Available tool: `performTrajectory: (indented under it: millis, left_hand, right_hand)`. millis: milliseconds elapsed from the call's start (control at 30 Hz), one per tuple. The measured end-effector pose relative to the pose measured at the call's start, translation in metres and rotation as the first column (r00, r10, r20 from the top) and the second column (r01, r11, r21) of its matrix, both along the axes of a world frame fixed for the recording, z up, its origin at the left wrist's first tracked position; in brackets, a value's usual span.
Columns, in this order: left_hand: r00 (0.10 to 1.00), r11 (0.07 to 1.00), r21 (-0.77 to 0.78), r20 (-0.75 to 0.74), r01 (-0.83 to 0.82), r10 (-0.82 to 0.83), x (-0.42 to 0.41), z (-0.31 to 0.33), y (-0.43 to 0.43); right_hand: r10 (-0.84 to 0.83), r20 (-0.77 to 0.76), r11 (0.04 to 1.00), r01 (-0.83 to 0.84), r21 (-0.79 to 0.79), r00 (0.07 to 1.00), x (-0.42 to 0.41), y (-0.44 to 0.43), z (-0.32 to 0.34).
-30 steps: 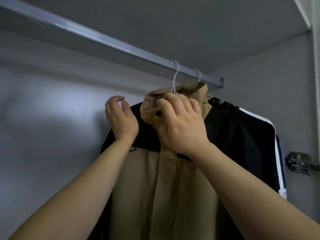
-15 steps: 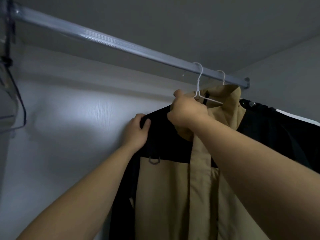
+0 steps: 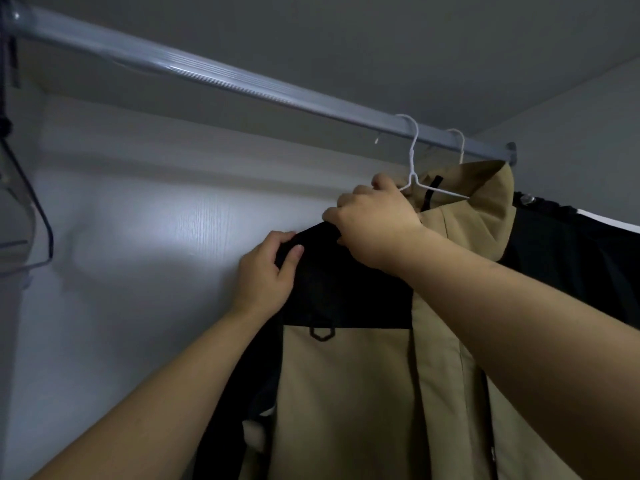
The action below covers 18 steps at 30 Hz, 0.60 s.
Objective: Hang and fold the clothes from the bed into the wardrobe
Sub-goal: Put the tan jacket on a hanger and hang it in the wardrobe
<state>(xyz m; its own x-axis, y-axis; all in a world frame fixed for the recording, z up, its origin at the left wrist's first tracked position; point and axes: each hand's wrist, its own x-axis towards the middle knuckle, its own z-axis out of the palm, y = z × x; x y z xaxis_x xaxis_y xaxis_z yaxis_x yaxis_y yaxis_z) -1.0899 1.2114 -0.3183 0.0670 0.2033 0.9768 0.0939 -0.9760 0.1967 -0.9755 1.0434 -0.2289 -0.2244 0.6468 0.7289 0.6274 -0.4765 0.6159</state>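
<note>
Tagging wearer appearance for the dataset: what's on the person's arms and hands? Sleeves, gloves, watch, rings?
Nothing worn in view. The left hand and right hand are bare: no gloves, no rings visible. The left forearm and right forearm are bare to the frame edge: no sleeve, watch or wristband.

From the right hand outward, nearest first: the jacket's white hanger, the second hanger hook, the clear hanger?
1. white hanger, right above the right hand gripping the jacket.
2. second hanger hook, further right on the rail.
3. clear hanger, far left.
</note>
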Motion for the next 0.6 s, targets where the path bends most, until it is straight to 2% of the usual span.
performTrajectory:
  millis: [167,233,333,400,500,533,600]
  left_hand:
    - [0.999,0.999,0.042,0.039,0.005,-0.007,-0.008,0.012,0.003]
    - [1.000,1.000,-0.002,0.013,0.017,-0.017,-0.010,0.018,0.006]
    - [0.995,0.978,-0.189,-0.033,0.088,-0.096,-0.010,0.028,0.011]
    - [0.955,0.887,-0.366,0.025,0.283,-0.294,-0.009,0.034,0.007]
    - [0.847,0.653,-0.572,0.152,0.495,-0.509,-0.007,0.037,-0.003]
    - [0.828,0.617,-0.595,0.159,0.515,-0.538,-0.006,0.034,-0.003]
    - [0.814,0.604,-0.595,0.156,0.530,-0.560,-0.001,0.027,-0.002]
  right_hand:
    - [0.124,-0.036,0.991,-0.125,-0.053,0.992,0.010,0.008,0.015]
    - [0.177,-0.180,0.974,-0.199,-0.110,0.968,0.017,0.010,0.024]
    - [0.277,-0.507,0.922,-0.374,-0.097,0.816,0.020,0.011,0.040]
    - [0.277,-0.577,0.922,-0.382,-0.066,0.768,0.016,0.012,0.049]
    - [0.143,-0.618,0.953,-0.276,-0.125,0.773,0.006,0.017,0.054]
    - [0.097,-0.623,0.961,-0.235,-0.144,0.776,0.003,0.020,0.051]
    - [-0.010,-0.563,0.978,-0.111,-0.179,0.826,-0.004,0.024,0.041]
